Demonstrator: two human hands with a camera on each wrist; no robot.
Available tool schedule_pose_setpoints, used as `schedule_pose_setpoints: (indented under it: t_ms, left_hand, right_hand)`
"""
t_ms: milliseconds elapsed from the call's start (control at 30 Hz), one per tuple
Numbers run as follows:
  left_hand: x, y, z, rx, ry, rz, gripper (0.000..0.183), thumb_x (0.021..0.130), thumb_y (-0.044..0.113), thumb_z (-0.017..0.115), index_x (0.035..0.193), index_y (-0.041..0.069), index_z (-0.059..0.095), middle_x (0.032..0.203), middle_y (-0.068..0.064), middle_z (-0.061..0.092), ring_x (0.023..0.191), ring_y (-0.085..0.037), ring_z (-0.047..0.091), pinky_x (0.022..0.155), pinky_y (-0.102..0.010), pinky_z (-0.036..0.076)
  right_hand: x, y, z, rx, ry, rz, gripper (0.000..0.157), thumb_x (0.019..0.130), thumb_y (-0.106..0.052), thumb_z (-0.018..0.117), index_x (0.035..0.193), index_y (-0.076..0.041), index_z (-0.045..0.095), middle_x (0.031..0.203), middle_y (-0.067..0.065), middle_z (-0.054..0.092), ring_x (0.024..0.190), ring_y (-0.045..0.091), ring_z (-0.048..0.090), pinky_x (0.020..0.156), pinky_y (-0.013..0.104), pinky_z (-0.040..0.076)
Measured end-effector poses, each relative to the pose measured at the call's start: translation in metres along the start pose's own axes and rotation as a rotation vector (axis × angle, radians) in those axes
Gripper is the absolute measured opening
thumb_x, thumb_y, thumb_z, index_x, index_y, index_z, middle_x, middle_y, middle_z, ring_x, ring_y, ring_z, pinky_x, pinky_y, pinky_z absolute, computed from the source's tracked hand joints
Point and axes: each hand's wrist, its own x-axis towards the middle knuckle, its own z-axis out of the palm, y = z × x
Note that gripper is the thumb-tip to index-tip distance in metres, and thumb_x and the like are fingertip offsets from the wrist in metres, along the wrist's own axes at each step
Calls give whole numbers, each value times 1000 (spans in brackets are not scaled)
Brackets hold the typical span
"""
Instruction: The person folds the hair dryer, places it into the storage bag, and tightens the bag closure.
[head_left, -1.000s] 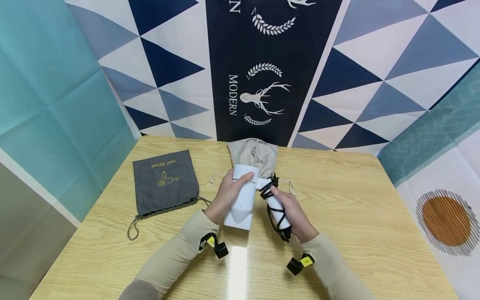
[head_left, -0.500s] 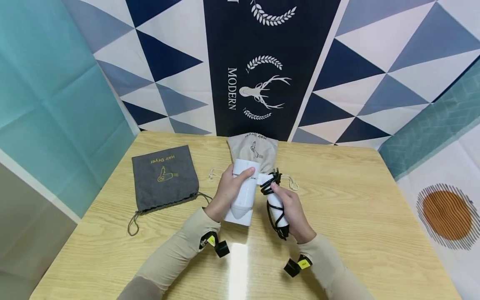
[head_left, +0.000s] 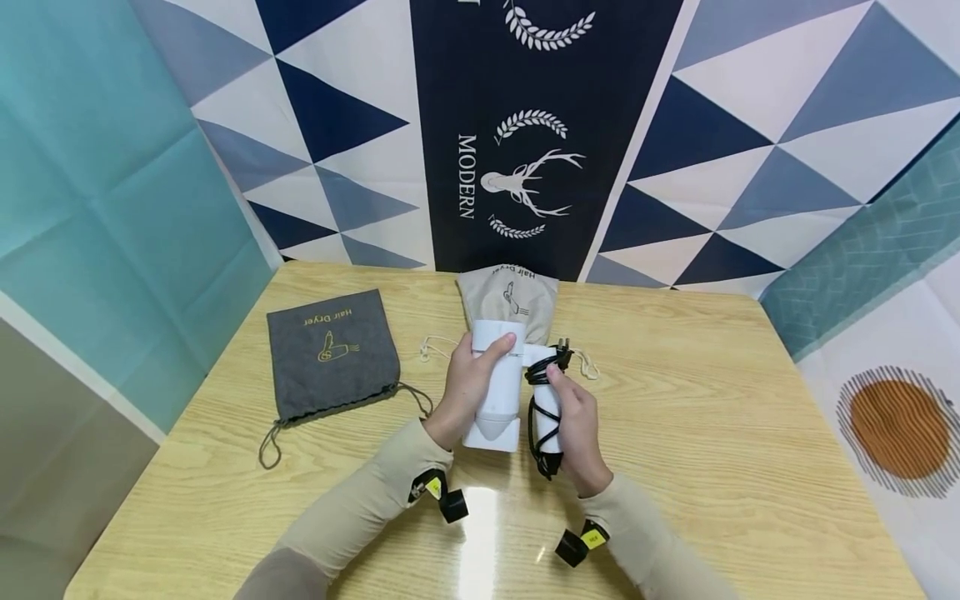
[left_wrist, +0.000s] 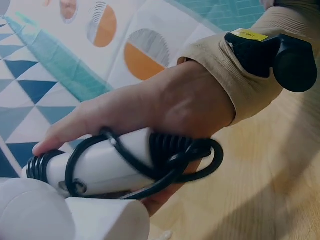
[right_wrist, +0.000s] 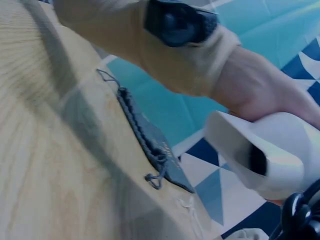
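A white hair dryer (head_left: 501, 387) is held between both hands over the wooden table, its nozzle end toward me. My left hand (head_left: 468, 383) grips its barrel, thumb lying across the top. Around the handle (head_left: 550, 410) curl the fingers of my right hand (head_left: 580, 421). A black cord (head_left: 546, 367) is wound about that handle, with the plug (head_left: 563, 343) at its far end. The left wrist view shows the right hand's grip and the looped cord (left_wrist: 180, 162); in the right wrist view the nozzle (right_wrist: 252, 155) appears open-ended.
A light grey drawstring bag (head_left: 517, 292) marked "Hair Dryer" lies behind the dryer, partly covered by it. On the left of the table (head_left: 675, 400) lies a dark grey drawstring bag (head_left: 332, 354) with its cords loose. A patterned cloth wall (head_left: 517, 250) stands along the back edge.
Both hands still grip the hair dryer. The handle has swung to point more straight toward me, and the right hand has shifted slightly left. The view has tilted a little.
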Motion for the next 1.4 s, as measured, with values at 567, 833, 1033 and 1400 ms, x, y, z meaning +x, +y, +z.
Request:
schedule_pose_setpoints:
  t_ms: [567, 833, 1033, 1400]
  left_hand:
    - [-1, 1, 7, -27, 27, 6, 52, 88, 47, 67, 121, 9, 53, 92, -9, 64, 70, -15, 62, 61, -30, 53]
    - [-1, -14, 4, -56, 47, -71, 56, 87, 49, 67, 123, 8, 52, 92, -8, 64, 71, -15, 62, 64, -31, 54]
    - [2, -16, 3, -55, 46, -91, 59, 88, 49, 66, 126, 7, 50, 92, -8, 64, 71, -14, 62, 63, -29, 53]
    - [3, -19, 2, -61, 39, -113, 63, 88, 52, 65, 129, 7, 48, 95, -9, 64, 73, -15, 62, 63, -30, 53]
  right_hand:
    - [-1, 3, 9, 63, 78, -46, 34, 98, -40, 55, 80, -13, 66, 71, -7, 64, 65, 6, 60, 63, 23, 53]
    - [0, 9, 7, -32, 67, 42, 41, 96, -46, 56, 96, -6, 70, 78, -10, 67, 75, 4, 61, 71, 22, 52]
    - [3, 12, 6, -36, 35, 70, 51, 96, -49, 55, 107, -1, 68, 81, -9, 68, 76, 6, 63, 72, 24, 54]
    - [5, 11, 5, -34, 10, 95, 47, 97, -47, 54, 99, -3, 67, 70, -7, 64, 65, 7, 60, 63, 24, 53]
